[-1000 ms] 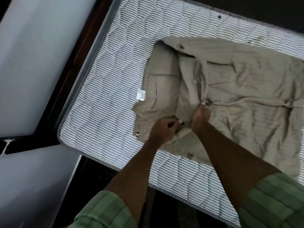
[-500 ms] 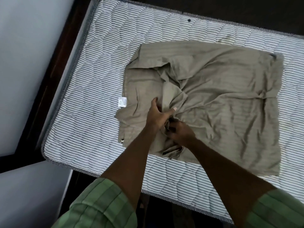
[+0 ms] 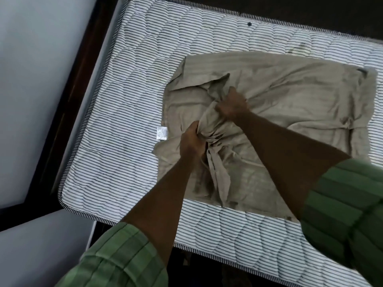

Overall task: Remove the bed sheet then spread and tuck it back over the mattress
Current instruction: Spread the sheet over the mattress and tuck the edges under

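A beige bed sheet (image 3: 290,96) lies folded and rumpled on the bare striped quilted mattress (image 3: 124,121). A white label (image 3: 161,132) sticks out at the sheet's left edge. My left hand (image 3: 191,141) grips a bunched fold of the sheet near its left side. My right hand (image 3: 232,104) grips another bunch of the cloth a little further in, close to the left hand. The fabric is gathered into a ridge between the two hands. Both forearms reach in from the bottom, in green sleeves.
A dark wooden bed frame (image 3: 68,112) runs along the mattress's left side, with a pale wall (image 3: 37,79) beyond it. Dark floor (image 3: 207,272) shows below the mattress's near edge and past its far edge. Bare mattress surrounds the sheet on the left and front.
Both hands shifted on the sheet: the right hand moved up and further in, the left hand dropped lower left, and both now clench bunched cloth. The view moved slightly.
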Available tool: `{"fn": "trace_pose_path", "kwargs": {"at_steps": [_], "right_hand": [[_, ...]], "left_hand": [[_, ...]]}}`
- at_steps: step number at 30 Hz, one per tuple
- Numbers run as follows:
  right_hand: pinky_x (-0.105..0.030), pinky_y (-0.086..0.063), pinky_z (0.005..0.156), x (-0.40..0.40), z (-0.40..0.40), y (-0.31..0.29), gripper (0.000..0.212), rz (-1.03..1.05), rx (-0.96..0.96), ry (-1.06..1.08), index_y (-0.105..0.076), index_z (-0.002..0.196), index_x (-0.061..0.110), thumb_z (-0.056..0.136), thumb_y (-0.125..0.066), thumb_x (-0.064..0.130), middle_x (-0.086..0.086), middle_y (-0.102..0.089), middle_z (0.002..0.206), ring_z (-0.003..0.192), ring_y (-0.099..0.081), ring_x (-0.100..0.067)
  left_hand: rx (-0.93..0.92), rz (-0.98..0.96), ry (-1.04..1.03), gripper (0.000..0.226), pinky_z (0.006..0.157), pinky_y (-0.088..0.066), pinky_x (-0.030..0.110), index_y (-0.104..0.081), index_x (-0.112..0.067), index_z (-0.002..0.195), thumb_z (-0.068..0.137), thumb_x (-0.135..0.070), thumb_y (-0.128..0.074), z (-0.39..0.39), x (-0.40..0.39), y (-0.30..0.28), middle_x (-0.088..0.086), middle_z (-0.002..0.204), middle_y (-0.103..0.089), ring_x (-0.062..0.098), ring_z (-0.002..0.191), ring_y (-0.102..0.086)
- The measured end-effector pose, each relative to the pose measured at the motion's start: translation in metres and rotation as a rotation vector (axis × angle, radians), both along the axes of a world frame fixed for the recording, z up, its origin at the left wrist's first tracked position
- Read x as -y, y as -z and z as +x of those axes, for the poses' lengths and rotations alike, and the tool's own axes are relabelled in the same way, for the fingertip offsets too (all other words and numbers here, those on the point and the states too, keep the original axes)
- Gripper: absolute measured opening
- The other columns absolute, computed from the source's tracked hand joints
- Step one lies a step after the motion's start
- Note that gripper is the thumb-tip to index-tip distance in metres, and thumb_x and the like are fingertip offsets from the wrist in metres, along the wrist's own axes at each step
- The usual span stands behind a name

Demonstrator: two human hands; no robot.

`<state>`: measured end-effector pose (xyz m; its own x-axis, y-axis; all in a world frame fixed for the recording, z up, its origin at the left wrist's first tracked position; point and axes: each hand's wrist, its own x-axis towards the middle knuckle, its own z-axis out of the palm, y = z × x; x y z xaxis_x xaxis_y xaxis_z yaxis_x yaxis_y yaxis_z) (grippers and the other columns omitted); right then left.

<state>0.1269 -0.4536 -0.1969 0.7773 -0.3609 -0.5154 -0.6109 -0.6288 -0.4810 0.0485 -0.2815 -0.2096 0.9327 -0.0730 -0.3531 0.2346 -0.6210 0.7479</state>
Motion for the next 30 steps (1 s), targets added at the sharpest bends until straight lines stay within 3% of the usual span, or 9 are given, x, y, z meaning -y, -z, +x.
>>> {"fn": "trace_pose_path", "kwargs": {"at_steps": [5, 8, 11, 14, 17, 20, 24, 27, 30], "right_hand": [[-0.036, -0.048, 0.087, -0.048, -0.047, -0.006, 0.037, 0.144, -0.218, -0.553, -0.07, 0.114, -0.005, 0.103, -0.05, 0.024, -0.026, -0.068, 0.118, 0.106, -0.065, -0.033], [-0.031, -0.039, 0.08, -0.051, -0.082, -0.004, 0.029, 0.213, -0.495, -0.66, -0.066, 0.123, 0.001, 0.103, -0.057, 0.02, -0.017, -0.064, 0.119, 0.096, -0.051, -0.021], [-0.033, -0.04, 0.074, -0.037, -0.092, 0.008, 0.007, 0.53, -0.287, -0.292, -0.07, 0.091, 0.01, 0.088, -0.065, 0.015, -0.012, -0.067, 0.093, 0.08, -0.055, -0.019], [-0.029, -0.046, 0.054, -0.016, -0.087, -0.003, 0.018, 0.812, -0.043, 0.474, -0.066, 0.076, 0.012, 0.087, -0.062, 0.026, -0.01, -0.062, 0.074, 0.057, -0.059, -0.018], [-0.035, -0.051, 0.068, 0.013, -0.077, -0.008, 0.025, 0.903, 0.329, 1.013, -0.06, 0.07, 0.017, 0.088, -0.055, 0.034, -0.005, -0.059, 0.07, 0.062, -0.059, -0.021], [-0.03, -0.046, 0.062, 0.024, -0.08, -0.014, 0.046, 1.006, 0.29, 1.061, -0.047, 0.055, 0.023, 0.098, -0.046, 0.036, 0.004, -0.05, 0.054, 0.05, -0.052, -0.013], [-0.028, -0.049, 0.051, 0.037, -0.096, -0.011, 0.05, 0.921, 0.052, 0.858, -0.058, 0.067, 0.017, 0.105, -0.043, 0.046, -0.002, -0.067, 0.07, 0.058, -0.062, -0.019], [-0.034, -0.049, 0.065, 0.053, -0.102, -0.007, 0.028, 0.525, 0.156, 0.836, -0.072, 0.081, 0.011, 0.087, -0.066, 0.039, -0.005, -0.07, 0.078, 0.07, -0.067, -0.022], [-0.035, -0.053, 0.085, 0.063, -0.113, -0.011, 0.069, 0.155, 0.113, 0.753, -0.058, 0.12, 0.01, 0.069, -0.082, 0.049, -0.008, -0.063, 0.115, 0.103, -0.062, -0.026]], "left_hand": [[0.171, 0.302, -0.091, 0.089, 0.105, -0.046, 0.042, -0.044, -0.017, 0.148, 0.062, -0.039, -0.049, 0.028, -0.025, -0.003, 0.01, 0.145, -0.048, 0.031, 0.131, -0.049], [0.203, 0.55, 0.253, 0.114, 0.117, -0.027, 0.048, -0.024, -0.023, 0.161, 0.062, -0.033, -0.08, 0.041, -0.031, -0.002, 0.009, 0.165, -0.025, 0.032, 0.149, -0.027], [0.205, 0.636, 0.505, 0.087, 0.116, -0.019, 0.049, -0.041, -0.038, 0.152, 0.073, -0.046, -0.078, 0.043, -0.028, 0.01, 0.002, 0.169, -0.018, 0.03, 0.153, -0.018], [0.31, 0.51, 0.508, 0.028, 0.105, -0.023, 0.044, -0.07, -0.034, 0.118, 0.093, -0.038, -0.057, 0.037, -0.007, 0.018, -0.002, 0.147, -0.053, 0.03, 0.143, -0.037], [0.154, 0.162, 0.3, 0.034, 0.089, -0.045, 0.044, -0.067, -0.019, 0.101, 0.1, -0.039, -0.04, 0.017, 0.024, 0.01, 0.008, 0.098, -0.072, 0.035, 0.097, -0.066], [-0.11, -0.075, 0.226, 0.046, 0.084, -0.054, 0.045, -0.051, -0.027, 0.113, 0.093, -0.068, -0.049, -0.003, 0.047, -0.009, 0.002, 0.1, -0.069, 0.025, 0.094, -0.067], [-0.244, 0.047, 0.33, 0.098, 0.092, -0.054, 0.04, -0.037, -0.028, 0.142, 0.064, -0.073, -0.076, -0.01, 0.061, -0.007, 0.001, 0.128, -0.064, 0.022, 0.11, -0.064], [-0.281, 0.176, 0.218, 0.063, 0.089, -0.054, 0.038, -0.061, -0.017, 0.128, 0.081, -0.06, -0.068, -0.014, 0.071, -0.005, 0.008, 0.118, -0.07, 0.03, 0.109, -0.066], [-0.388, 0.087, 0.156, 0.055, 0.078, -0.051, 0.036, -0.07, -0.01, 0.109, 0.081, -0.057, -0.066, -0.033, 0.093, -0.019, 0.01, 0.102, -0.073, 0.03, 0.097, -0.068]]}}
